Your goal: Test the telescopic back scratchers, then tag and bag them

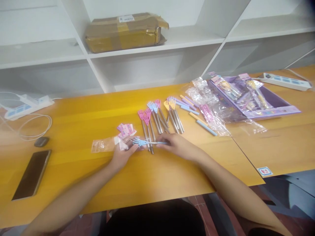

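Observation:
My right hand (180,146) is closed on the metal rod of a back scratcher with a light blue hand-shaped head (139,141), held level and pointing left. At that head, my left hand (123,154) pinches a clear plastic bag (102,146); whether the head is inside the bag I cannot tell. Pink printed cards (126,129) lie just beyond the left hand. Past my hands lie more back scratchers on the table: pink ones (147,118), blue ones (153,107) and yellow ones (172,104), with silver rods.
Coloured tubes (206,127) lie to the right, beside crumpled clear bags (203,93). A purple display box (273,113) holds packaged items. A phone (31,173), a small black object (41,141) and a power strip (29,106) are at left. A carton (123,34) sits on the shelf.

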`<state>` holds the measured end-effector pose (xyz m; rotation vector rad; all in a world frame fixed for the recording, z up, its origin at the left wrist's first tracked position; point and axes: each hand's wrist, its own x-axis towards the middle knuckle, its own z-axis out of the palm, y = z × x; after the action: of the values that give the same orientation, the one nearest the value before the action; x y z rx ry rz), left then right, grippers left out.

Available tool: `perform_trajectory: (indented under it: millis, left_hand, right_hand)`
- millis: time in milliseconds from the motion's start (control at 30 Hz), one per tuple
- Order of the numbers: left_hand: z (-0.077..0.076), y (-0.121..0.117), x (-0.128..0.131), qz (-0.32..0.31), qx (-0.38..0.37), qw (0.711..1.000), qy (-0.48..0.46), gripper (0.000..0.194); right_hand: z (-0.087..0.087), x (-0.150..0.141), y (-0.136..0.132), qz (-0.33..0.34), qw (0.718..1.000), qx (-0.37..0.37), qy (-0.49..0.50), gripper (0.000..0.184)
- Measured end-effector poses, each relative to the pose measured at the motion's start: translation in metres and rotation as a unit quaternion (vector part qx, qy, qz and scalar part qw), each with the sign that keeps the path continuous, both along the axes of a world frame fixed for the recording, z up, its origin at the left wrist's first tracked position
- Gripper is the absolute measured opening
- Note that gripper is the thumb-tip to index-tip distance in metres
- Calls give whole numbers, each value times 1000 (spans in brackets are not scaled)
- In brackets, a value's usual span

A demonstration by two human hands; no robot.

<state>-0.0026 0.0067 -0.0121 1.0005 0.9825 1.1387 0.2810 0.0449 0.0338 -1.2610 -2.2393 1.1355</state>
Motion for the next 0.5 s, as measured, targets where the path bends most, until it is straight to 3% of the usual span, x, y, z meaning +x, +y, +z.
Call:
perform_trajectory:
  millis: [100,300,500]
  left_hand:
    - [1,4,1,18,-12,999,-45,46]
    - [4,3,-3,-64,-22,997,-41,43]
    - [1,-1,-3,-85,-24,995,-38,36]
  right_hand:
    - [0,6,6,1,1000,31,2,37]
    - [-2,-1,2,32,995,82,37,51]
    - [-8,-16,-7,29,992,106,59,45]
